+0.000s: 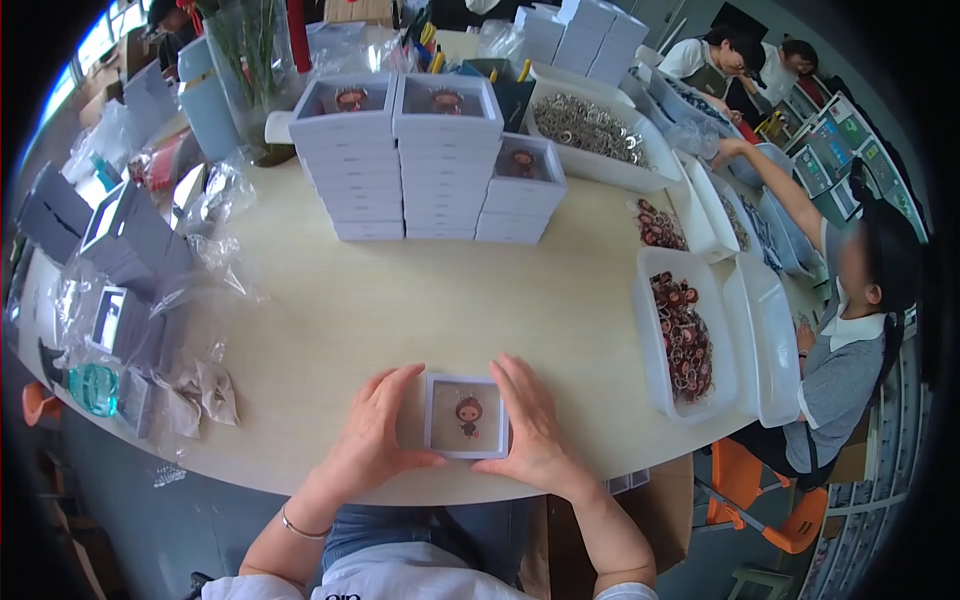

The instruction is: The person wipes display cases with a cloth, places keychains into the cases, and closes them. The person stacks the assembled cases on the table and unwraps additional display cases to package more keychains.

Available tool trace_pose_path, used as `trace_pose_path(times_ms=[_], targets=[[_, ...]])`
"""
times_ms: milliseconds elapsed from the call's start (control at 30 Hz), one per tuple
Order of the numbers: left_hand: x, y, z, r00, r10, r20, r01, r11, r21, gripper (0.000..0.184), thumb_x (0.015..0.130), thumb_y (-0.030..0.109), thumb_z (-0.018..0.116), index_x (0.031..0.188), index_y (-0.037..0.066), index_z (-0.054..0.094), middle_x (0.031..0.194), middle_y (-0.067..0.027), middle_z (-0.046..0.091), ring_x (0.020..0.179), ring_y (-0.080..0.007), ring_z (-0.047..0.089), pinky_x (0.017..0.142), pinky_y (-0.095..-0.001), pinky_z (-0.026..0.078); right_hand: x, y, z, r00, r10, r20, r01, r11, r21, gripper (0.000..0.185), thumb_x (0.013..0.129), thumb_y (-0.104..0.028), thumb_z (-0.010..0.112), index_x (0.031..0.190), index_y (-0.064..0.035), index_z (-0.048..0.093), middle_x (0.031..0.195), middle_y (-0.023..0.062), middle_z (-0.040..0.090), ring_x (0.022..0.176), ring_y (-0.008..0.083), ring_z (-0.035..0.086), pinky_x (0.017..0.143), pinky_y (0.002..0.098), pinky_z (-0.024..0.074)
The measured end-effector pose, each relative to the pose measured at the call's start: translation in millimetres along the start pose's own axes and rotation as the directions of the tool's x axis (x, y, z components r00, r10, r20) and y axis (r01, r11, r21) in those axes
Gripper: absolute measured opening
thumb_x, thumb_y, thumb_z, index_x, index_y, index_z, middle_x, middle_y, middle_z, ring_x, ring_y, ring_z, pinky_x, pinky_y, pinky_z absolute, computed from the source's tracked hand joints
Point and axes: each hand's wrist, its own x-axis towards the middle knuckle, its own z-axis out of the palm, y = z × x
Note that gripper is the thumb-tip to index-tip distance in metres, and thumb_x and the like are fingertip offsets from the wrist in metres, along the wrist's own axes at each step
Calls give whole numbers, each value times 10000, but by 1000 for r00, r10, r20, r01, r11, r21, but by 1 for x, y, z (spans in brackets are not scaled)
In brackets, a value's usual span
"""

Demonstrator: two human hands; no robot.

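A small white box with a clear window (431,418) lies near the table's front edge, directly before me. Through its window shows a keychain (468,416) with a little brown-hooded figure. My left hand (382,428) curves around the left side, thumb at the lower corner and fingertips by the upper one. On the opposite side, my right hand (532,432) has its fingers along the right edge and its thumb at the bottom edge. Both hands hold the box between them.
Stacked white boxes (440,185) stand ahead. To the right, a plastic bin (645,330) holds keychains beside another bin (770,350); metal rings (590,128) fill one farther back. Boxes and plastic wrap (225,260) crowd the left. A co-worker (850,350) sits at right.
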Motion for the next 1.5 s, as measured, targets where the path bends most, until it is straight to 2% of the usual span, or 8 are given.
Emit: trace_pose_path(times_ms=[133, 300, 600, 933, 1133, 1267, 1400, 1500], targets=[[-6, -9, 1, 983, -15, -185, -35, 964, -262, 842, 694, 239, 848, 1357, 15, 380, 1285, -170, 511, 1206, -295, 485, 988, -397, 411, 9, 6, -10, 998, -19, 59, 13, 994, 107, 1097, 587, -161, 867, 1479, -106, 231, 1461, 187, 296, 1361, 370, 299, 1113, 441, 299], [-6, -8, 3, 975, -99, -199, 16, 924, -381, 671, 788, 207, 791, 1321, 37, 420, 1191, -123, 575, 1132, -229, 541, 940, -361, 423, 66, 22, -110, 950, -25, -310, 71, 988, 136, 1073, 546, -100, 872, 1452, -96, 296, 1429, 172, 373, 1343, 328, 353, 1116, 403, 312], [-6, -4, 2, 966, -71, -249, 3, 965, -263, 594, 794, 144, 767, 1274, 35, 436, 1136, -122, 611, 1066, -235, 589, 875, -352, 484, 216, 69, -172, 999, 11, -50, 12, 902, 431, 1134, 480, 11, 867, 1459, -133, 314, 1443, 151, 389, 1354, 261, 344, 1118, 355, 256], [-6, -6, 2, 966, -27, -258, -31, 975, -220, 583, 804, 113, 754, 1290, 36, 442, 1083, -118, 626, 1031, -219, 613, 881, -350, 493, 235, 91, -166, 997, -69, 32, 51, 919, 391, 1161, 472, 50, 852, 1476, -92, 287, 1487, 109, 351, 1373, 220, 317, 1123, 320, 259], [-12, -8, -1, 915, 25, -404, -144, 953, -267, 457, 810, 135, 743, 1206, 57, 527, 1075, -117, 629, 1007, -271, 615, 857, -349, 502, 205, 58, -160, 962, -61, -265, 143, 944, 299, 1103, 540, -64, 852, 1486, -106, 286, 1503, 161, 342, 1409, 291, 284, 1139, 435, 208], [-45, -11, -58, 764, 177, -620, -193, 980, 42, 263, 793, 91, 738, 1032, 69, 632, 1045, -111, 631, 993, -283, 610, 828, -361, 499, 145, 34, -149, 931, -55, -362, 171, 940, 297, 973, 654, -183, 810, 1474, -80, 297, 1476, 176, 370, 1371, 319, 347, 1101, 498, 256], [-81, -59, -189, 374, 309, -874, 141, 913, 383, 292, 714, -6, 722, 983, 48, 620, 1005, -125, 628, 974, -328, 581, 866, -398, 464, 71, 10, -132, 962, 46, -268, 56, 930, 363, 992, 650, -313, 832, 1455, -45, 319, 1398, 153, 449, 1235, 260, 478, 1015, 403, 364], [-96, -115, -275, 392, 142, -909, 642, 665, 380, 665, 679, 185, 806, 1242, 21, 494, 1149, -206, 583, 1083, -359, 555, 961, -428, 430, 33, 7, -118, 965, 83, -249, 23, 918, 395, 967, 655, -296, 829, 1444, -35, 335, 1338, 137, 499, 1143, 224, 537, 962, 353, 410]])
